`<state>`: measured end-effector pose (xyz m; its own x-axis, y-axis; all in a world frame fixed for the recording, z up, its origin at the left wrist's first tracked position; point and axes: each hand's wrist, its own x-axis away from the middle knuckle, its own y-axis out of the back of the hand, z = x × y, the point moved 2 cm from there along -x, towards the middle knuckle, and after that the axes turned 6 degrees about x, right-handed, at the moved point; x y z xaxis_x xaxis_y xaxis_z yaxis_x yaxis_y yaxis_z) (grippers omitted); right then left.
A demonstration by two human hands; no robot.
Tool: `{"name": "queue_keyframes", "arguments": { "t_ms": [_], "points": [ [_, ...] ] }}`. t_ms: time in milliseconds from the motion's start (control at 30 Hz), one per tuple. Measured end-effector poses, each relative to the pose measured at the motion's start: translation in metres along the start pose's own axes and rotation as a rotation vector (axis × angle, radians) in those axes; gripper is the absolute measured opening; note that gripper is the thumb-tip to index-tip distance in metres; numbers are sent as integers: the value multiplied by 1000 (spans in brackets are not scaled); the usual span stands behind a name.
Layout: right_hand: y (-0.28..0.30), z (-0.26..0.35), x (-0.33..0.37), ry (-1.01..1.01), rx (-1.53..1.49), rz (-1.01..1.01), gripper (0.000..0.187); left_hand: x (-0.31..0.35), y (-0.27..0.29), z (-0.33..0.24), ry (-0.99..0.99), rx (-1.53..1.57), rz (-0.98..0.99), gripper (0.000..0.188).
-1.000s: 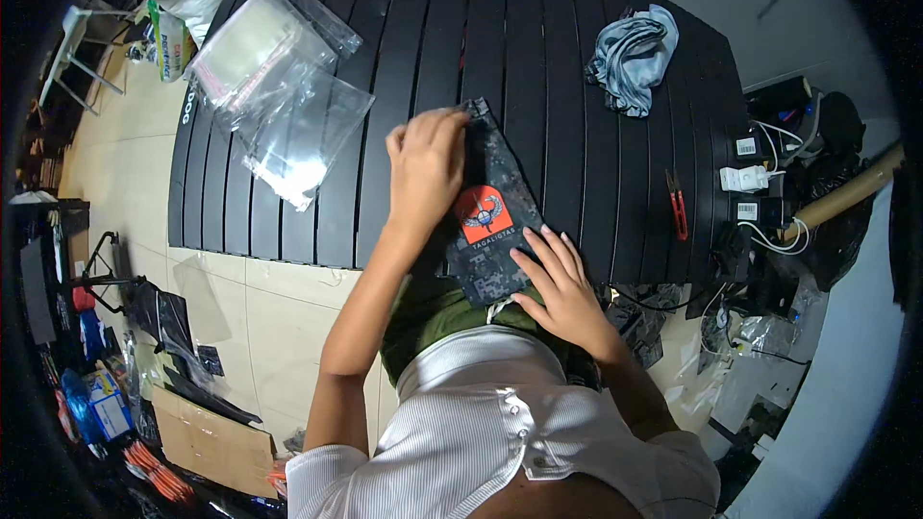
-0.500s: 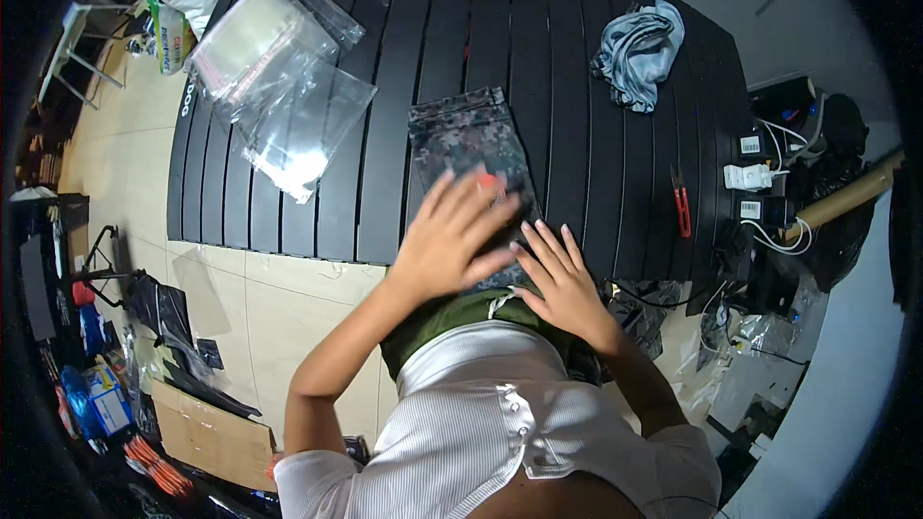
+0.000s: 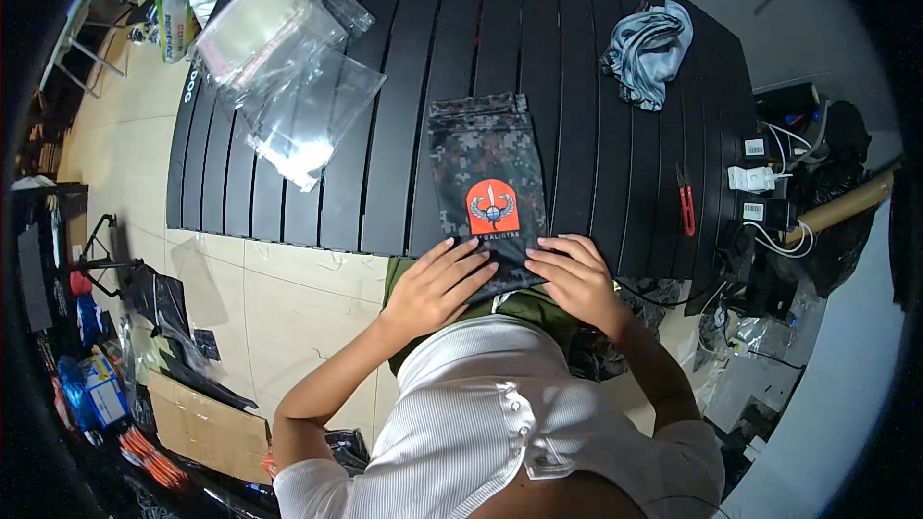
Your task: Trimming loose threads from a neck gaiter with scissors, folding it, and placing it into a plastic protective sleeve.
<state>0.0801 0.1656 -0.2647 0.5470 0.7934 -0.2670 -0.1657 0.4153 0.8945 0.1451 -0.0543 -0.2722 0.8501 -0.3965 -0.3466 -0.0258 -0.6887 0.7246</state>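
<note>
A flat, folded camouflage cloth piece lies lengthwise on the black slatted table, with stitched bands across its far end. An orange emblem sits on its lower half, with light lettering beneath. My left hand lies over the left side of the cloth's near end, fingers together and bent. Over the right side, my right hand mirrors it, fingertips turned inward. Both hands hold this near end by the table's front edge. My thumbs are mostly hidden.
Clear plastic bags are heaped on the table's left. A crumpled blue-grey cloth lies at the far right, and red-handled thread snips lie nearer. Chargers with white cables sit past the right edge. Cardboard rests on the floor.
My left hand has drawn back from over the emblem to the near end, uncovering it. The right hand has turned inward onto the cloth. The cloth now lies straighter and slightly farther right.
</note>
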Motion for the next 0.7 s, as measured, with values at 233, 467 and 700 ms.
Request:
{"name": "queue_keyframes", "arguments": {
  "t_ms": [233,467,700],
  "points": [
    [25,-22,-54,-402,-550,-90,17,-33,43,9,501,489,-289,20],
    [-1,-95,-122,-691,-909,56,20,-85,42,90,675,561,-357,15],
    [-15,-111,-134,-635,-455,-11,19,-98,40,110,545,199,-334,21]
  ]
}}
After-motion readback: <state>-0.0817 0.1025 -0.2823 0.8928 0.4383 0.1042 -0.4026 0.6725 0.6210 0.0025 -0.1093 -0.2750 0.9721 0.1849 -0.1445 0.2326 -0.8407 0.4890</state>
